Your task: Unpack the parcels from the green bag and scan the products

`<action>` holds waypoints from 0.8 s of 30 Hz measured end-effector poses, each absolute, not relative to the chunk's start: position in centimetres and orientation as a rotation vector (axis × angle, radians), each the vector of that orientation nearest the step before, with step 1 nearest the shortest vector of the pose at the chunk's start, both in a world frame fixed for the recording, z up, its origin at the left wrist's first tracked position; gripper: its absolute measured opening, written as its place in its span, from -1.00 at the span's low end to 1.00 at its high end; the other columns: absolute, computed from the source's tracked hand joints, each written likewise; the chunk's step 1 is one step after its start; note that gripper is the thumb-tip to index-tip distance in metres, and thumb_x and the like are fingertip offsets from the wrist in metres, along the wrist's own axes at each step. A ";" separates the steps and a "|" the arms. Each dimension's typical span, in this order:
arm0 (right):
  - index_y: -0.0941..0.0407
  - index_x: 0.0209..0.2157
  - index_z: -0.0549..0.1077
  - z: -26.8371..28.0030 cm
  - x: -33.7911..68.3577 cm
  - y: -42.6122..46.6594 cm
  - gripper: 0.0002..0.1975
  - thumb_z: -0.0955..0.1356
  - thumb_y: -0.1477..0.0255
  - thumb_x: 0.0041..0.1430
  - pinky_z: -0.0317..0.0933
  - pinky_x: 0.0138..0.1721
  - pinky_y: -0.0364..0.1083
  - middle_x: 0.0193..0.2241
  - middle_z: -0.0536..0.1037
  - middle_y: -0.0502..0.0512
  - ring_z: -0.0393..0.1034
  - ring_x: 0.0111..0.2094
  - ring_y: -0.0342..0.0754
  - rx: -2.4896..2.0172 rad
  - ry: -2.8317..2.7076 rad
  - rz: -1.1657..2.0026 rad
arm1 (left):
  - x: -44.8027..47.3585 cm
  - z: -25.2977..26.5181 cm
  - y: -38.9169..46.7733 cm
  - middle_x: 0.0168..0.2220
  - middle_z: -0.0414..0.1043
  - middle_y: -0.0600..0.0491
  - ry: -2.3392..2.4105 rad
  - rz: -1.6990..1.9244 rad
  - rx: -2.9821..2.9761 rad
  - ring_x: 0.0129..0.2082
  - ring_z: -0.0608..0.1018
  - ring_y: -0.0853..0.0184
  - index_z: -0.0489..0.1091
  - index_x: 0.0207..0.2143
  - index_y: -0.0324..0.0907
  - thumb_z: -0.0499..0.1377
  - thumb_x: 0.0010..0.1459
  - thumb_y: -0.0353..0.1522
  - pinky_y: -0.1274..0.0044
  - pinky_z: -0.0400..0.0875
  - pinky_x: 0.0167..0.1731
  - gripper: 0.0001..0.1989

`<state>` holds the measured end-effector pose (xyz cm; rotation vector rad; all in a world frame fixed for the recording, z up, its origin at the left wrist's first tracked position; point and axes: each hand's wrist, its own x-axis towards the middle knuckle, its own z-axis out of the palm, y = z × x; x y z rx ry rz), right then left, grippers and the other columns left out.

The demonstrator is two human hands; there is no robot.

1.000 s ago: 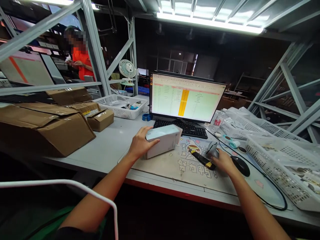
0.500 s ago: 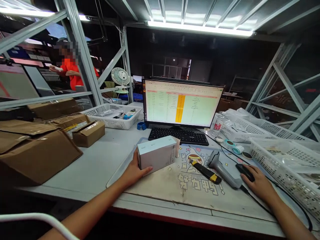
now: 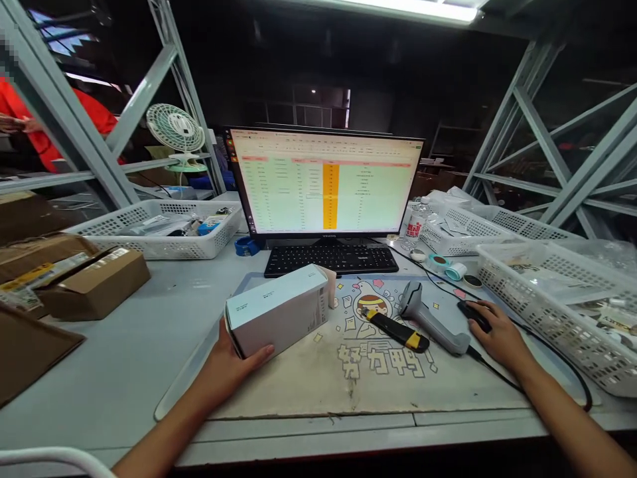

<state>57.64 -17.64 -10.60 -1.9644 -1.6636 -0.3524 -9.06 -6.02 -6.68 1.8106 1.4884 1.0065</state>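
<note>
My left hand grips the near left end of a small white box, thumb on its front side. The box rests on a printed desk mat, and a flap stands out at its far right end. On the right, my right hand is curled over a black computer mouse. Between the hands lie a black and yellow utility knife and a grey barcode scanner. Behind them stand a black keyboard and a monitor displaying a spreadsheet.
Brown cardboard boxes crowd the left side. White plastic baskets with goods stand at back left and along the right. Tape rolls and a bottle sit near the monitor. A person in red is beyond the frame.
The view has shifted right, down and closer to the desk, so the person in red is now partly cut off. Both hands keep their holds on the box and the mouse.
</note>
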 end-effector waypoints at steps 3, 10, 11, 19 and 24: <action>0.08 0.24 0.52 -10.1 57.0 -17.8 -0.47 0.26 0.14 0.40 0.32 0.29 0.22 0.24 0.43 0.28 0.45 0.19 0.26 -1.976 -1.663 -0.335 | -9.1 -6.8 -5.9 0.37 0.31 -0.31 1.509 1.020 1.784 0.37 0.43 -0.15 -0.05 0.50 -0.15 0.44 0.07 0.06 0.01 0.35 0.37 0.15; 0.06 0.27 0.51 -9.8 56.6 -18.0 -0.46 0.25 0.11 0.43 0.36 0.25 0.19 0.26 0.42 0.26 0.44 0.19 0.25 -1.996 -1.655 -0.299 | -8.8 -6.6 -6.3 0.36 0.32 -0.33 1.569 1.017 1.743 0.34 0.45 -0.20 -0.06 0.51 -0.15 0.45 0.03 0.06 -0.05 0.37 0.33 0.19; 0.06 0.27 0.51 -9.8 56.6 -17.9 -0.46 0.25 0.10 0.43 0.36 0.25 0.20 0.26 0.42 0.26 0.44 0.20 0.26 -1.990 -1.657 -0.296 | -8.7 -6.5 -6.3 0.36 0.32 -0.32 1.572 1.009 1.745 0.34 0.45 -0.20 -0.07 0.52 -0.14 0.45 0.04 0.07 -0.05 0.38 0.32 0.19; 0.09 0.27 0.50 -9.7 56.4 -17.8 -0.45 0.24 0.13 0.44 0.33 0.28 0.23 0.25 0.41 0.30 0.43 0.19 0.25 -1.990 -1.660 -0.304 | -8.5 -6.2 -6.4 0.33 0.35 -0.31 1.544 1.041 1.743 0.32 0.47 -0.19 -0.04 0.49 -0.14 0.46 0.01 0.05 -0.03 0.40 0.30 0.17; 0.09 0.27 0.50 -9.8 56.5 -17.8 -0.45 0.24 0.14 0.42 0.32 0.29 0.24 0.24 0.42 0.30 0.43 0.19 0.26 -1.981 -1.660 -0.313 | -8.2 -6.1 -6.7 0.33 0.35 -0.31 1.564 1.063 1.724 0.31 0.48 -0.18 0.01 0.48 -0.16 0.45 0.01 0.06 -0.02 0.40 0.31 0.15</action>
